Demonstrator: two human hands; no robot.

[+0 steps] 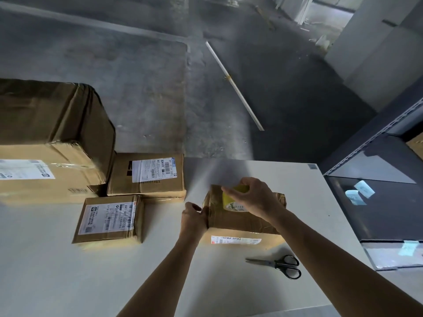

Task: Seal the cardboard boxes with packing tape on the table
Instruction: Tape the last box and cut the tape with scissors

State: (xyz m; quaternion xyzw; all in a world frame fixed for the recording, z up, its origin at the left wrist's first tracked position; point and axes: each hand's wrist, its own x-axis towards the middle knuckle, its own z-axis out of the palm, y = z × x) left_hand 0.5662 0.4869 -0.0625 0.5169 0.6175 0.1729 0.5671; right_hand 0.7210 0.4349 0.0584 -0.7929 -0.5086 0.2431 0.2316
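A small cardboard box lies on the white table, right of centre, with a label on its near side. My right hand grips a yellowish roll of packing tape on top of the box. My left hand holds the box's left edge, thumb on top. Glossy tape covers part of the box's top.
Three more labelled cardboard boxes stand at the left: a big one, a flat one and a small one. Black scissors lie near the table's right edge. A dark metal shelf stands at the right.
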